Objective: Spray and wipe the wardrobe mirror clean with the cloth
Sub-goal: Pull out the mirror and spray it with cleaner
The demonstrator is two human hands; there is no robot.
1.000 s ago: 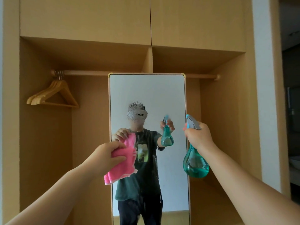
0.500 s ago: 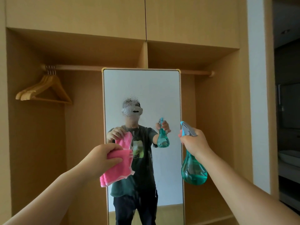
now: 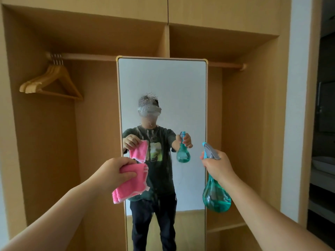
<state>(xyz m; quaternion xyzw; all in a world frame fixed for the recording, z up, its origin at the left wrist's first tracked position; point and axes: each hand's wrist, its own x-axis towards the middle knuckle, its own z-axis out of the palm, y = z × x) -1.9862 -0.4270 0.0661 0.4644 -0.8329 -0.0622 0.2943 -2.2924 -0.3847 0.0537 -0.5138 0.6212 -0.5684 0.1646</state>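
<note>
- Since a second ago both hands have pushed closer to the mirror [image 3: 163,84], and the wet patch on the glass has begun to run: thin streaks now trail down from it, where earlier it was only a speckled blot.
- Right hand [image 3: 218,166]: its grip is wrapped around the neck of the teal spray bottle [image 3: 216,198], fingers near the grey trigger, nozzle aimed at the mirror from just off its right edge. The bottle's bulb hangs below the hand with liquid pooled in the bottom.
- Left hand [image 3: 116,172]: its grip is pinched closed on the folded pink cloth [image 3: 131,183], which hangs in front of the mirror's lower left part. Whether the cloth touches the glass cannot be told; it looks held just off it.
- Droplets [image 3: 148,104] cluster on the middle of the mirror, well above the cloth, with drips below them.
- Judgement: spraying looks under way or just finished, and wiping has not begun. Running liquid suggests the cloth should go up to the wet patch soon, before streaks reach lower.
- Left of the mirror, wooden hangers [image 3: 49,82] hang on the wardrobe rail [image 3: 87,56].
</note>
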